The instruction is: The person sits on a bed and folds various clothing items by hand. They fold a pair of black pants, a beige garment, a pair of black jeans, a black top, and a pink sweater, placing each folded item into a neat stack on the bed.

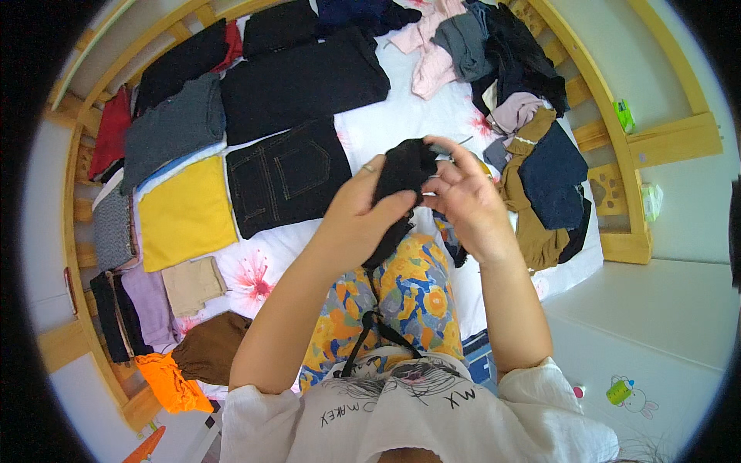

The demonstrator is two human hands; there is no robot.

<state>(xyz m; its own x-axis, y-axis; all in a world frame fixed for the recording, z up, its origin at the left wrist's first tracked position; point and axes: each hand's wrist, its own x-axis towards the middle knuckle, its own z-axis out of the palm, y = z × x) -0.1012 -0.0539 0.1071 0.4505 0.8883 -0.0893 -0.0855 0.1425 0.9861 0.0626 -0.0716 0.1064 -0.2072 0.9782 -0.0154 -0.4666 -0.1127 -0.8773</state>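
Observation:
A bunched black cloth item (405, 168) is between my two hands, above my lap. My left hand (370, 211) grips it, with the thumb across its front and a ring on one finger. The fingers of my right hand (466, 199) are bent at its right edge and touch it. Black fabric hangs down from it over my patterned trousers. To the left of the hands lie folded dark jeans (283, 173) with a stitched back pocket, and a folded yellow cloth (185, 214). Behind the jeans is a large folded black garment (307, 81).
Unfolded clothes heap at the right: a navy garment (553, 173), brown tights (521, 214), a pink garment (431, 69). Folded stacks line the left side, with a grey garment (179, 121) and an orange bag (171, 382). A wooden bed rail (628, 191) curves around the floral sheet.

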